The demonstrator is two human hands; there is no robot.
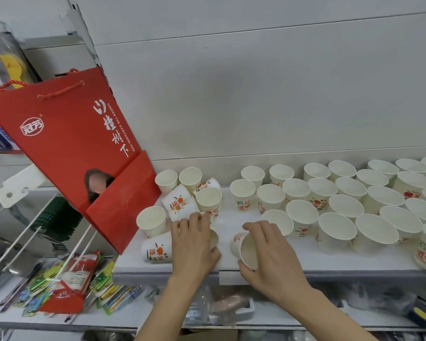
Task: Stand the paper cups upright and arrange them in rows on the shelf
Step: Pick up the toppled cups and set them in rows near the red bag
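A tilted cup (pixel 246 249) is gripped by the curled right hand (pixel 271 254) and another cup (pixel 213 238) is held under the left hand (pixel 192 244), so each should be set upright beside the rows (pixel 330 205) right of the hands.
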